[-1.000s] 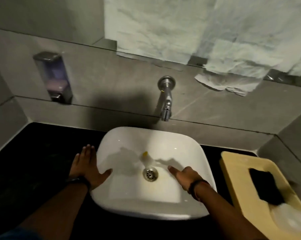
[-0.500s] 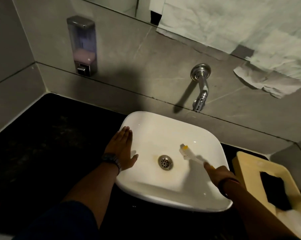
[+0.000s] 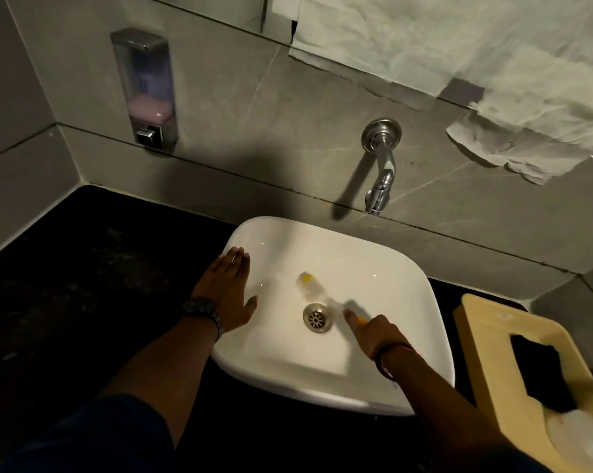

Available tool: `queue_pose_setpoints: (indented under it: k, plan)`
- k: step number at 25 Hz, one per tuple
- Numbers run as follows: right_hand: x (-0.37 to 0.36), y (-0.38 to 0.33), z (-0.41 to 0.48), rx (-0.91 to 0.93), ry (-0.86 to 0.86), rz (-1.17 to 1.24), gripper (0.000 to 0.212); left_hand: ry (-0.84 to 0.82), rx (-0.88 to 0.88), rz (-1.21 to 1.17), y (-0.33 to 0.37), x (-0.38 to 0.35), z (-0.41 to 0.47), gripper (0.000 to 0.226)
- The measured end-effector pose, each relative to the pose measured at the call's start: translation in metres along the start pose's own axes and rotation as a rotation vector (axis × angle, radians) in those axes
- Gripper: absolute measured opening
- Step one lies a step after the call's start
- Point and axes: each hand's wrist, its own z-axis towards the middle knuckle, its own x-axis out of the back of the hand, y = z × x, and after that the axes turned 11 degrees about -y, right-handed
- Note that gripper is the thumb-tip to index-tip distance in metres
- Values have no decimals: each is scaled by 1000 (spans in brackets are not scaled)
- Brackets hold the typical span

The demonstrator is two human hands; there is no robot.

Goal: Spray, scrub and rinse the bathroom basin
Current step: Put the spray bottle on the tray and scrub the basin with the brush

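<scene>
White basin [image 3: 404, 339]: left hand [image 3: 227, 291] flat on rim, right hand [image 3: 373, 331] fingers gripping brush [image 3: 313, 287].

White basin [image 3: 383, 268], blurred brush [image 3: 311, 286] inside

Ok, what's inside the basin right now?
Inside the basin: metal drain, blurred brush held by the right hand. The forearm covers the front right; no standing water visible.

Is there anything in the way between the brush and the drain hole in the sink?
Nothing visible. The brush, held in the right hand, has its bristle head lying against the bare white bottom of the basin right beside the drain. The left hand rests on the rim, off to the side.
</scene>
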Motion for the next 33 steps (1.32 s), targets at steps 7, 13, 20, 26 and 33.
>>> queue_pose_setpoints:
  k: [7,13,20,26,33]
  plan:
    - [36,56,2,-87,130,-95,84,-8,-9,26,-1,0,1,82]
    - [45,80,-31,-41,-270,-183,73,-28,-18,67,0,2,2,81]
    - [-3,2,10,70,80,-71,70,-14,-18,56,-2,-2,3,80]
    - [8,35,4,80,57,-129,73,6,-23,46,-2,-4,2,78]
    - [45,76,-31,-70,-296,-291,75,4,-21,56,-2,-4,4,78]
